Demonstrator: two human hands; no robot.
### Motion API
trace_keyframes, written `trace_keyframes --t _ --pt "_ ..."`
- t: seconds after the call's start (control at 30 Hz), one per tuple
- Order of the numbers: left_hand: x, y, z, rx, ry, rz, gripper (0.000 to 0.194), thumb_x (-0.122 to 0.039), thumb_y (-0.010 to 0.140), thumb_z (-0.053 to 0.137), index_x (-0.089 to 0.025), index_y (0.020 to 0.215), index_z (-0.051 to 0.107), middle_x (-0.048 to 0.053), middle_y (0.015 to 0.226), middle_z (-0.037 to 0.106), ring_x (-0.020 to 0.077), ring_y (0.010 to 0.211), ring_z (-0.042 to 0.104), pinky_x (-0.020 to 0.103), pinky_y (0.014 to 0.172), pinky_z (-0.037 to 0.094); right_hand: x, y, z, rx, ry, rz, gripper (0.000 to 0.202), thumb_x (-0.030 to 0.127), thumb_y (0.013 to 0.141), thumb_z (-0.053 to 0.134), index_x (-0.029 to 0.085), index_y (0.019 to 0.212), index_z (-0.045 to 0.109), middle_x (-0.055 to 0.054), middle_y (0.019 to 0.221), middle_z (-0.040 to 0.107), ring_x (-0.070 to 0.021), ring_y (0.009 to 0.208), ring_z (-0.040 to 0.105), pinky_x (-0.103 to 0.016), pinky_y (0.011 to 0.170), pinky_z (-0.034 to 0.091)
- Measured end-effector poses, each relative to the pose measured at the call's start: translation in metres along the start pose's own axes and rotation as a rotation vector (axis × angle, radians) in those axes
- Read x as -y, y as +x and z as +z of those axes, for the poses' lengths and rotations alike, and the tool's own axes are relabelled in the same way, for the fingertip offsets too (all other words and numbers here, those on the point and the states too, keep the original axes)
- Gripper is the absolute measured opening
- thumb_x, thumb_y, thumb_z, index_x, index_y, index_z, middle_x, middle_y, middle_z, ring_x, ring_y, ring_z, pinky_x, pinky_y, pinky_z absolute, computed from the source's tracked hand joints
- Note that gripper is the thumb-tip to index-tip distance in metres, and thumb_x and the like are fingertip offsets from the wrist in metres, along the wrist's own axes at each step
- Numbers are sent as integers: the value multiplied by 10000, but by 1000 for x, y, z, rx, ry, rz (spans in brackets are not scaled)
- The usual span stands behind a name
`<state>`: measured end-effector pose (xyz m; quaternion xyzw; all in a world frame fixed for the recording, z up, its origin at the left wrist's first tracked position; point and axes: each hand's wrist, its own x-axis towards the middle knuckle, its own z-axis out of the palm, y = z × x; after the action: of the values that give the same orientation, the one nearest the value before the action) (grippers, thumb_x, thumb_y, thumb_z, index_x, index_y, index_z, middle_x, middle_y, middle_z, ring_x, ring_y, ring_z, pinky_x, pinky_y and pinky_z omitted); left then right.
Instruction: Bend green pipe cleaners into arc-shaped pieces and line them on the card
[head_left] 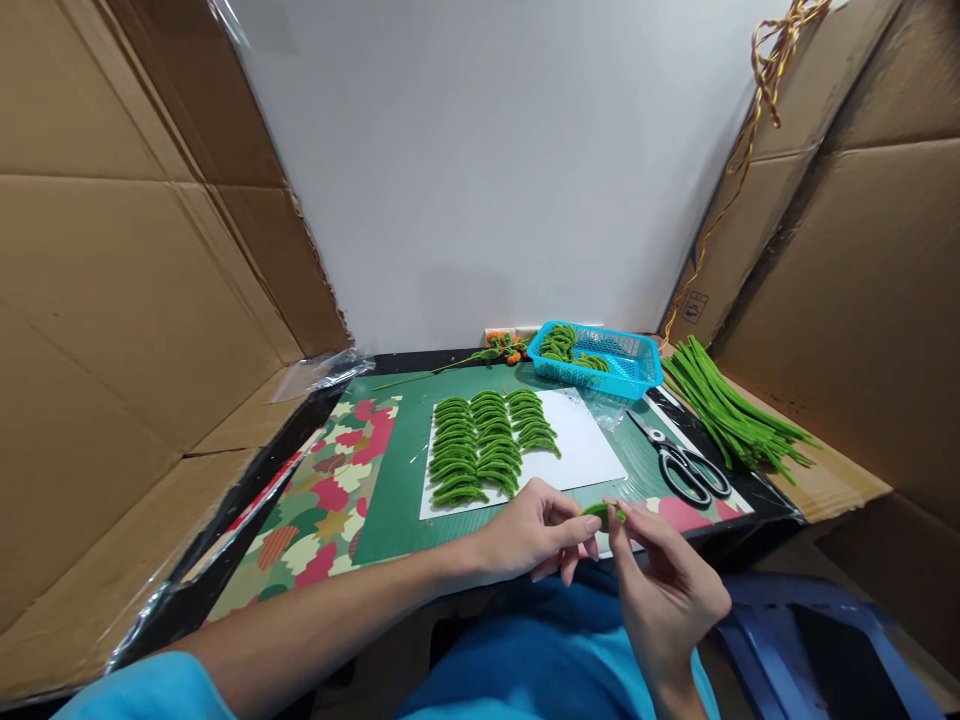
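Both of my hands meet at the table's front edge around a small green pipe-cleaner leaf (596, 511). My left hand (541, 535) pinches its left end between thumb and fingers. At the right end, the thumb and fingertips of my right hand (660, 570) are closed on it. Just beyond, similar curved green leaves (491, 430) lie in three columns on a white sheet (581, 440); the right column is shorter. Black-handled scissors (679, 465) rest to the right of the sheet, blades partly apart.
A blue plastic basket (630, 380) with more green leaves stands at the back. Beside it lies a stem with orange flowers (510, 348). Long green pipe cleaners (731, 405) are bundled at right. Cardboard walls (862, 220) flank the green mat (397, 470). A clear plastic bag (322, 372) lies at back left.
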<state>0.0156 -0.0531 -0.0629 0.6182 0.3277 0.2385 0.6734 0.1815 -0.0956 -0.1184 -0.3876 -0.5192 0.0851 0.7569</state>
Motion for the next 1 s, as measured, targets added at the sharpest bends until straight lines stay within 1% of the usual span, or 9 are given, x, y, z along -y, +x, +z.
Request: trace_keyframes --t 0.07,0.23,0.33,0.43,0.5,0.63,0.73,0.83,1.0 --pt "-1 0 0 4 9 -24 593 -671 934 691 -85 873 760 17 553 654 61 353 470 171 363 344 2 1 0 5 -3 18 211 104 832 858 184 1025 833 -82 923 831 -242 794 806 -393 789 714" --pt "-4 -3 0 -23 42 -5 595 -666 930 699 -82 839 769 18 544 646 53 341 461 163 351 329 12 5 4 92 55 183 220 167 887 826 197 1105 831 -75 942 843 -218 733 814 -299 661 705" --pt "-4 -5 1 -9 34 -20 589 -653 934 697 -77 833 770 26 529 654 57 312 439 168 326 313 13 6 3 135 22 77 227 118 905 789 231 1091 853 -61 970 854 -238 792 834 -334 746 720" --pt "-5 -6 2 0 43 -51 595 -653 930 696 -75 802 760 21 484 635 61 280 402 174 303 296 12 4 -1 203 -32 -100 374 32 924 718 268 1191 833 -61 1094 847 -251 905 842 -355 815 720" --pt "-6 -6 3 -4 43 -60 604 -664 919 702 -76 797 756 17 475 629 61 274 395 175 295 284 9 2 -4 220 -63 -150 428 7 927 698 279 1236 814 -62 1127 841 -251 935 839 -360 829 717" --pt "-7 -6 4 -6 33 -49 606 -673 937 680 -82 831 758 18 513 647 55 297 419 168 313 285 7 2 -5 131 -53 -32 358 63 887 789 257 1185 833 -58 1042 852 -241 840 836 -350 799 711" --pt "-7 -6 3 -26 49 -41 595 -662 952 670 -87 822 755 15 511 639 49 315 419 163 335 296 6 3 -4 89 -32 53 336 100 870 829 251 1170 838 -55 1029 852 -239 824 831 -339 781 704" --pt "-6 -5 3 -39 55 -24 582 -648 952 680 -87 817 756 16 511 636 50 325 423 164 345 299 7 4 -3 77 -31 25 392 78 872 823 263 1217 823 -52 1060 850 -239 847 830 -345 793 702" --pt "-7 -5 3 -44 38 8 548 -616 942 710 -85 816 759 11 492 620 56 327 432 168 347 300 8 4 -6 119 -49 -61 422 32 894 770 292 1222 822 -36 1037 848 -221 816 820 -334 765 691"
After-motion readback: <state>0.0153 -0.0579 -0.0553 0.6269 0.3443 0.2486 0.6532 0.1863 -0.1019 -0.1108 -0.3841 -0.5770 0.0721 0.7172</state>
